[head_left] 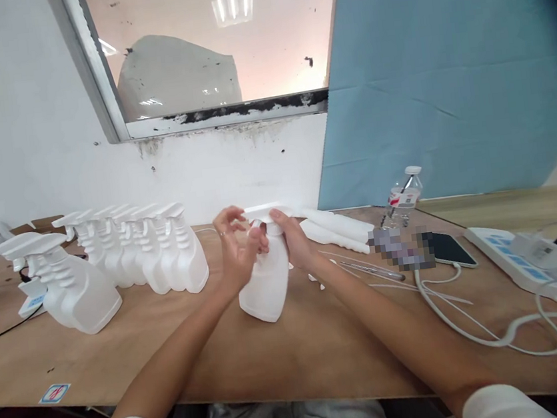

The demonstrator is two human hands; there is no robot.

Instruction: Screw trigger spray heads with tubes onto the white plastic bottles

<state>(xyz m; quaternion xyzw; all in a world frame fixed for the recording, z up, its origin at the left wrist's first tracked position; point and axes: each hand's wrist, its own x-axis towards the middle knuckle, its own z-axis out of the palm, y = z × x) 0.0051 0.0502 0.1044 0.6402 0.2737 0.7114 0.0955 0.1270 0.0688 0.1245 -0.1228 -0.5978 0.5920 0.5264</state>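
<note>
A white plastic spray bottle (266,289) stands slightly tilted on the table before me. My right hand (295,239) is closed round its neck from the right, the thumb up by the spray head (265,211). At the front of that head, my left hand (237,247) has curled fingers near the nozzle and its thumb at the trigger, which is largely hidden by the fingers. To the left stand several matching spray bottles (150,257) in a row, and a second group of spray bottles (80,295) is nearer the table's left side.
White bottles (341,228) lie on their sides behind my right hand. Thin white tubes (418,290) and a pen-like tool (373,270) lie to the right. Further right are a water bottle (405,198), a phone (447,249), a power strip (516,262) and a looping white cable (505,342).
</note>
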